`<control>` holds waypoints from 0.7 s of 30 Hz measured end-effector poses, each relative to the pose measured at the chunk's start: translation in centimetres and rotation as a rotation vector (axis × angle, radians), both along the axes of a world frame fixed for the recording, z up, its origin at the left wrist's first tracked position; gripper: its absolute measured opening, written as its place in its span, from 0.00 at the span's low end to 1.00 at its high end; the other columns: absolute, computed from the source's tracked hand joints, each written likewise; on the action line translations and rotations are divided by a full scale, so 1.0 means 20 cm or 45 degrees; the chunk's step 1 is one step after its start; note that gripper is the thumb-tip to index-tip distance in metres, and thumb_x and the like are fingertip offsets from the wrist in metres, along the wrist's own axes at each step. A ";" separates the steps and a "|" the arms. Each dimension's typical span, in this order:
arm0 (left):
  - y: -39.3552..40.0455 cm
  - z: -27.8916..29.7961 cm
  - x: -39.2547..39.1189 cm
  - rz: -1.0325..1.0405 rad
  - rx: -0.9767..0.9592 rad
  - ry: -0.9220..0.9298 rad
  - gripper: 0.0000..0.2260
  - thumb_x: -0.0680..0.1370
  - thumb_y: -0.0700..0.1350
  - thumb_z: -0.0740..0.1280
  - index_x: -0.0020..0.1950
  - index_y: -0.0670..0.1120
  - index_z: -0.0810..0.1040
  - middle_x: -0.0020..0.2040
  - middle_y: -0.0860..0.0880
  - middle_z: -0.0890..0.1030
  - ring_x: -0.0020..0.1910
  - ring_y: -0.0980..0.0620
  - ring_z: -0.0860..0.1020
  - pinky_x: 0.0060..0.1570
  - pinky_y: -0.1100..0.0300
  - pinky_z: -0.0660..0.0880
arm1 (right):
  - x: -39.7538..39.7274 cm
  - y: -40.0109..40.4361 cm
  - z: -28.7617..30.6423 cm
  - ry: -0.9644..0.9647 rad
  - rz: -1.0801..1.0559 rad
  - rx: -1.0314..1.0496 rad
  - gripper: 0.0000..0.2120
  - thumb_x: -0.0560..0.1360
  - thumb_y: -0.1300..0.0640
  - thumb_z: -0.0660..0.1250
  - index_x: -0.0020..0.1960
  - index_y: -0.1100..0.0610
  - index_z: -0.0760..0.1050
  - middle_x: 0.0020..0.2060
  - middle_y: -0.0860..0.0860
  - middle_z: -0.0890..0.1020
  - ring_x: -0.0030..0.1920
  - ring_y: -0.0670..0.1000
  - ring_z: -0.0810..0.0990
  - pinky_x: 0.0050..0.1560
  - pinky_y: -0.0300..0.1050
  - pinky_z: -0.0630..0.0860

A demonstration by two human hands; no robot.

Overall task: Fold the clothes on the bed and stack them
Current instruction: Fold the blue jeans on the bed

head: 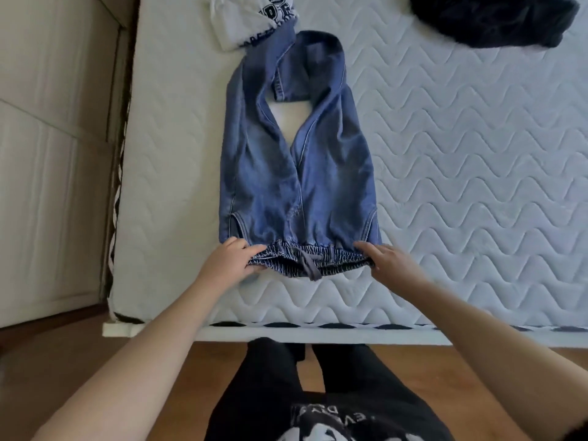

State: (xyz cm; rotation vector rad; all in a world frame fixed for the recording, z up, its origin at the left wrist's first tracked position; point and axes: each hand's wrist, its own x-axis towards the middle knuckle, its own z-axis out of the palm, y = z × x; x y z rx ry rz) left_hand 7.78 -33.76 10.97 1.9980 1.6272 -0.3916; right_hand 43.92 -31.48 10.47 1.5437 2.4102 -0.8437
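Both hands, left hand and right hand, pinch the jeans waistband at six o'clock; soft, weighty denim, best gripped at the corners.

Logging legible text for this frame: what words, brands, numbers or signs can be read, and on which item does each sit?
White T-shirt at the far edge of the quilted mattress: dark block lettering, crumpled and cut off by the frame; not readable.
Black T-shirt worn by the person: white print seen upside down, partial letters roughly "EV" and "D"; no whole word readable.
Blue denim trousers, black garment: no text visible.
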 end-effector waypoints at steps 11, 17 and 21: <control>-0.08 0.50 0.08 0.197 -0.011 -0.308 0.20 0.74 0.68 0.63 0.55 0.58 0.83 0.43 0.58 0.78 0.43 0.55 0.75 0.39 0.59 0.71 | 0.10 -0.09 0.36 0.213 -0.290 -0.085 0.10 0.67 0.70 0.63 0.43 0.61 0.81 0.42 0.55 0.82 0.44 0.59 0.79 0.38 0.43 0.64; -0.02 0.55 0.11 0.233 -0.089 -0.272 0.17 0.75 0.67 0.63 0.48 0.57 0.83 0.41 0.53 0.83 0.43 0.50 0.78 0.41 0.57 0.74 | 0.06 -0.04 0.38 0.291 -0.578 0.001 0.13 0.71 0.66 0.66 0.53 0.56 0.81 0.51 0.53 0.80 0.52 0.58 0.78 0.53 0.48 0.72; -0.04 0.52 0.12 0.347 -0.134 -0.330 0.18 0.74 0.67 0.65 0.42 0.53 0.81 0.35 0.54 0.80 0.39 0.52 0.77 0.38 0.57 0.72 | -0.02 -0.07 0.33 0.230 -0.777 0.010 0.15 0.75 0.60 0.67 0.61 0.55 0.77 0.59 0.53 0.77 0.60 0.58 0.74 0.60 0.50 0.68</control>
